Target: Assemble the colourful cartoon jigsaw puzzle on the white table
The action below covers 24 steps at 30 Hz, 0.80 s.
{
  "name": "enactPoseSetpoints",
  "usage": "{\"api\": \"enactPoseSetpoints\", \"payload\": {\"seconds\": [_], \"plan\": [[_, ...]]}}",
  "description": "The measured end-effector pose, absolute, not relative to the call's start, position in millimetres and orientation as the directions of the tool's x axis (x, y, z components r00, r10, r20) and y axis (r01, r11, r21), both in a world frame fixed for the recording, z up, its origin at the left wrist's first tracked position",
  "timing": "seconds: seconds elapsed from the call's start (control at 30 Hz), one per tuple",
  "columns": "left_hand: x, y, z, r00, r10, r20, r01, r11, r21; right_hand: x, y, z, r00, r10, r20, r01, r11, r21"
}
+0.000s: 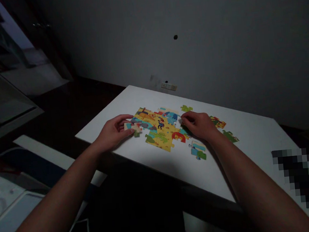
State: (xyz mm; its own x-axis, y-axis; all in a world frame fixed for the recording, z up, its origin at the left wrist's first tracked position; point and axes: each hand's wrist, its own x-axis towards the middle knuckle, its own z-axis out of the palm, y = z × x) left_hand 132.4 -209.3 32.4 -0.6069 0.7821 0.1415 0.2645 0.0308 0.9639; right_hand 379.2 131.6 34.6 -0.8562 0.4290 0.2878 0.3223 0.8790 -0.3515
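Note:
A partly joined jigsaw puzzle (159,128) lies on the white table, its yellow picture showing animals and a small figure. At its left edge my left hand (114,132) is closed on a puzzle piece (131,128) in blue, cream and green, with the thumb on top. My right hand (198,124) rests at the puzzle's right side, by the blue elephant, its fingers pinched together. Those fingers hide whatever lies between them. Just below that hand is a loose blue and green puzzle piece (198,150).
Other loose pieces lie beyond and right of my right hand: a green piece (186,108), a striped piece (217,122) and a dark green piece (231,136). The white table (256,136) stands near a grey wall with a socket (169,86). A pixelated patch covers the table's right side.

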Motion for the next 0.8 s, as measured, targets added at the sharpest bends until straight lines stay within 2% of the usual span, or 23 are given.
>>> {"api": "enactPoseSetpoints", "payload": {"seconds": [0.27,0.43,0.57,0.67,0.8], "plan": [[133,-206,30,-0.638,0.766,0.082,0.174,0.039,0.984,378,131,34,-0.861,0.412,0.298,0.302,0.886,-0.351],[111,-163,46,-0.586,0.810,-0.009,0.075,0.065,0.995,377,129,35,-0.870,0.402,0.285,0.301,0.891,-0.339],[78,-93,59,-0.490,0.871,0.030,0.151,0.051,0.987,377,127,36,-0.866,0.417,0.276,0.321,0.886,-0.334],[58,-44,60,-0.491,0.870,0.042,0.209,0.071,0.975,378,126,36,-0.867,0.425,0.262,0.328,0.880,-0.343],[45,-15,53,-0.423,0.906,0.031,0.274,0.095,0.957,380,126,33,-0.863,0.427,0.268,0.325,0.877,-0.353]]}}
